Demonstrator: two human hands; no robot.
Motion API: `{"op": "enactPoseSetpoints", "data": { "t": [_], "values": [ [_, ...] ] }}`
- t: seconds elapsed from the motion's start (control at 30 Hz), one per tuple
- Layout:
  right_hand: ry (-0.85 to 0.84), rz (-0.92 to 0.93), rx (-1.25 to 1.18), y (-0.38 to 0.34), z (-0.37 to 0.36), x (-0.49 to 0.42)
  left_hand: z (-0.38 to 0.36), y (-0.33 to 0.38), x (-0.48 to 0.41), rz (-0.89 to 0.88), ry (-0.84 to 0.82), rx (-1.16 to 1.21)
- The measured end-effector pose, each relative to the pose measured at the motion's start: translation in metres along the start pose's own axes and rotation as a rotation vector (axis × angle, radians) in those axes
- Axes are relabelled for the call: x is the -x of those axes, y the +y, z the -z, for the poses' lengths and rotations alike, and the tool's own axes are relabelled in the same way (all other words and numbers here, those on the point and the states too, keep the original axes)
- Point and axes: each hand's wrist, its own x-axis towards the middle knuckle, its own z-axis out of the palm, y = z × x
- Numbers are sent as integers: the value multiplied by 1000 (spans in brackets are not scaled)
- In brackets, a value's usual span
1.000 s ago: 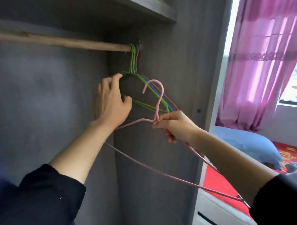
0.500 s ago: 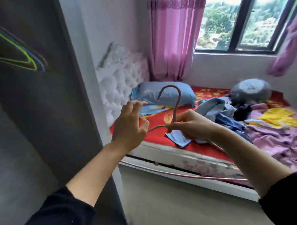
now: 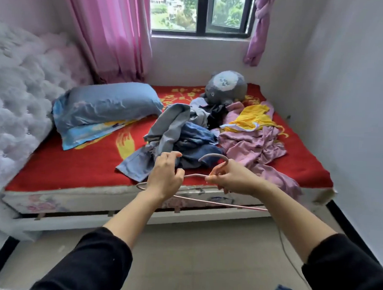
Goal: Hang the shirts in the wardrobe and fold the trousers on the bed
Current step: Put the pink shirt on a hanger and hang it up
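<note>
I face the bed [image 3: 60, 172], which has a red cover. My right hand [image 3: 233, 179] pinches a pink wire hanger [image 3: 212, 202] at its neck, the hook curving up to the left. My left hand [image 3: 165, 176] hovers beside the hanger's left shoulder with fingers loosely curled; whether it touches the wire is unclear. A heap of clothes lies on the bed beyond my hands: grey-blue trousers [image 3: 165, 130], dark blue denim [image 3: 197, 140], a mauve garment [image 3: 254, 147] and a yellow top [image 3: 251, 119]. The wardrobe is out of view.
A blue pillow [image 3: 104, 106] lies at the bed's left by the tufted white headboard [image 3: 15, 97]. A grey plush toy [image 3: 226, 85] sits at the back under the window. Pink curtains hang behind. A wall runs along the right. A thin cable [image 3: 288, 261] trails over the floor.
I have turned away from the wardrobe rail to the bed. The pink hanger came along in my right hand. My left hand left the hangers on the rail and moved beside the pink one.
</note>
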Motion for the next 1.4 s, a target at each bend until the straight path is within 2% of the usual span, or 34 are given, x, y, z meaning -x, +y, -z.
{"op": "enactPoseSetpoints", "data": {
  "t": [0.2,0.43,0.6,0.8,1.0,1.17,1.3,1.4],
  "values": [
    [95,-136,-35,75,52,-57,-78,13,-86,-22,-98,-16],
    [229,-338,-27,151,123,-161,-174,12,-238,-26,-262,-34],
    [313,-467,-68,197,160,-203,-226,25,-313,-27,-352,-20],
    [483,-639,-9,258,211,-240,-303,50,-373,-19,-498,-9],
    [509,-687,-99,331,265,-290,-391,81,-426,25,-596,-33],
    [378,-711,-61,405,323,-339,-471,109,-481,144,-619,-58],
    [465,-751,-153,470,368,-374,-537,130,-512,257,-686,-103],
    [481,-674,-130,521,389,-401,-584,138,-534,304,-706,-110]
  ]
}}
